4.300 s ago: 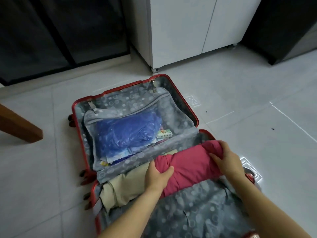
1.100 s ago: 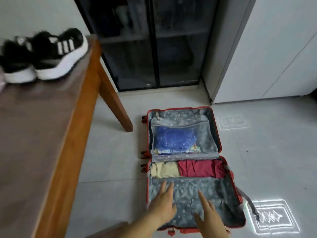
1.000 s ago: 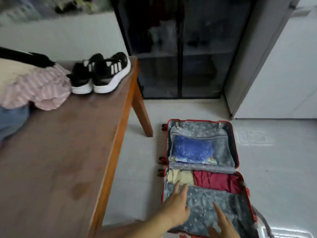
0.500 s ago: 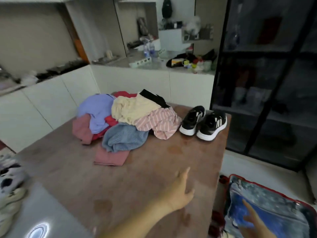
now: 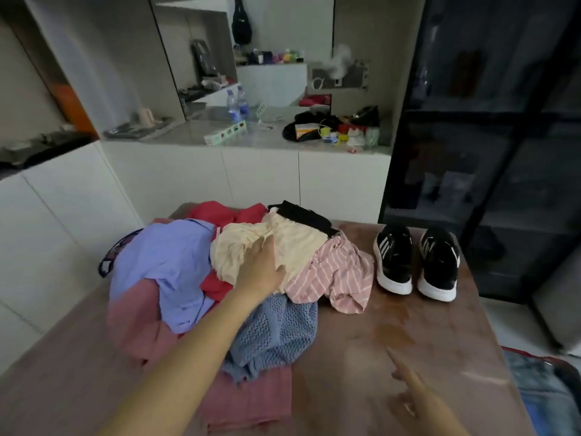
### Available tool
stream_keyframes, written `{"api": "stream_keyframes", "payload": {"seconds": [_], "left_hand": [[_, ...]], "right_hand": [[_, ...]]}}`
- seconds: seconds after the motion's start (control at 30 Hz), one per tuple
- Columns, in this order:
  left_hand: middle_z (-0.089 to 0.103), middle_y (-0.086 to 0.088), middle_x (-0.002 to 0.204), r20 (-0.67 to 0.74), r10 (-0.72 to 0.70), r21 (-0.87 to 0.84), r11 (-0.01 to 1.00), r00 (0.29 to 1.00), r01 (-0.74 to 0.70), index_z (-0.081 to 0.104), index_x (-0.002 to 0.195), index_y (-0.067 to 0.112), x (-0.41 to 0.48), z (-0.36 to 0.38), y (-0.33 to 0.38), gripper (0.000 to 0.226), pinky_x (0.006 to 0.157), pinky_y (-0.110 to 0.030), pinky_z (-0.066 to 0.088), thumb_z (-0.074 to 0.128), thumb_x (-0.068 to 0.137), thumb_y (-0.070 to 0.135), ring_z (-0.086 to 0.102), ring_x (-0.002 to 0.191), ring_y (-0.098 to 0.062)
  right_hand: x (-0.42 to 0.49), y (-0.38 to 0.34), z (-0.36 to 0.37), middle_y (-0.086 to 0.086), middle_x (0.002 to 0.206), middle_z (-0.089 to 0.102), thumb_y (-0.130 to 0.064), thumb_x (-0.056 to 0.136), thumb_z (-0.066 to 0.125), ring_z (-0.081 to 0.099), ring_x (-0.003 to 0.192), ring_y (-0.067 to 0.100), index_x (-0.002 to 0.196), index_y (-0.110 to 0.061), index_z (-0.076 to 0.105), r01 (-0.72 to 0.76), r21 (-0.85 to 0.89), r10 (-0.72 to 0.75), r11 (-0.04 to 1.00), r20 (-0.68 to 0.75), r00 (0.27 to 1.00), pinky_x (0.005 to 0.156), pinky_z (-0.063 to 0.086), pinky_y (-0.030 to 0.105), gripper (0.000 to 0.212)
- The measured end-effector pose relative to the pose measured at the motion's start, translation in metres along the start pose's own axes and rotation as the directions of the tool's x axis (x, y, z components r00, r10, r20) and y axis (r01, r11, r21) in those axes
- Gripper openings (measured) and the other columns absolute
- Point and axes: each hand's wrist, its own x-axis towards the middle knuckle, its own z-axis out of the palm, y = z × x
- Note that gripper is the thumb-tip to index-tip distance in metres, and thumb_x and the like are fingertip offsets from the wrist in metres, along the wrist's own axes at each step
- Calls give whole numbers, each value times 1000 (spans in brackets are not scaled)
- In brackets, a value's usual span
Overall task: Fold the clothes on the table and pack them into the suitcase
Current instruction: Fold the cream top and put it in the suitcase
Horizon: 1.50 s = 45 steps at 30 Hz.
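L hand (image 5: 261, 270) lies flat on the cream garment (image 5: 292, 243) topping the clothes pile (image 5: 176, 272) on the table (image 5: 424, 325), fingers straight & close together, prob. choosing it to fold next, while R hand (image 5: 418, 401) hovers empty, index out, other fingers blurred (suitcase (image 5: 540, 391) waits open on the floor, right of table)

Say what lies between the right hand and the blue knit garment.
Head view: only bare tabletop between right hand and blue knit garment.

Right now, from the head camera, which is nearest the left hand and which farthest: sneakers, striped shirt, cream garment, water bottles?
1. cream garment, under the left hand, touching it.
2. pink striped shirt, just to its right.
3. black sneakers, farther right on the table.
4. water bottles, on the back counter.
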Motion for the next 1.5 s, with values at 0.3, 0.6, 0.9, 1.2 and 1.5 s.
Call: {"api": "stream_keyframes", "payload": {"seconds": [0.3, 0.6, 0.9, 1.2, 1.5], "left_hand": [[64, -2, 115, 157, 218, 414, 871, 963, -265, 49, 132, 25, 25, 23, -38, 42, 89, -36, 38, 41, 91, 25, 59, 103, -25], [41, 3, 73, 350, 394, -100, 918, 850, -385, 35, 72, 19, -111, 3, 9, 15, 63, -37, 35, 39, 83, 28, 51, 74, -25], [55, 13, 85, 493, 393, -195, 919, 776, -342, 62, 95, 22, -136, -25, 35, 43, 70, -25, 42, 42, 84, 58, 55, 78, -8], [47, -8, 132, 105, 386, 35, 920, 917, -391, 43, 135, 18, 25, -19, 117, 51, 95, -41, 44, 54, 87, 33, 45, 122, -28], [61, -6, 113, 284, 366, 385, 803, 886, -455, 63, 110, 15, 48, 16, 165, 26, 78, -36, 47, 48, 90, 8, 59, 100, -26]], "right_hand": [[31, -64, 10, -15, 111, 56, -24, 86, 66, 65, 74, -3, 125, -68, 22, 46, 226, -4, 973, -181, 983, 67, 47, 8, 73], [89, -108, 6, -2, 112, 62, -47, 88, 59, 62, 101, 15, 138, -29, 37, -58, 725, 266, 686, -176, 948, 88, 50, 33, 58], [95, -100, -13, 6, 101, 69, -18, 88, 62, 65, 96, 22, 115, -12, 64, -97, 879, 425, 467, -127, 896, 87, 53, 38, 27], [29, -79, -69, 1, 74, 61, 6, 89, 49, 55, 68, 2, 85, -2, 63, 165, 384, -50, 909, -291, 955, 69, 46, 20, 17], [-50, -12, -114, -8, 64, 57, -5, 91, 52, 48, 59, 0, 74, -15, 59, 141, 316, 56, 938, -541, 839, 59, 38, 18, 20]]}}
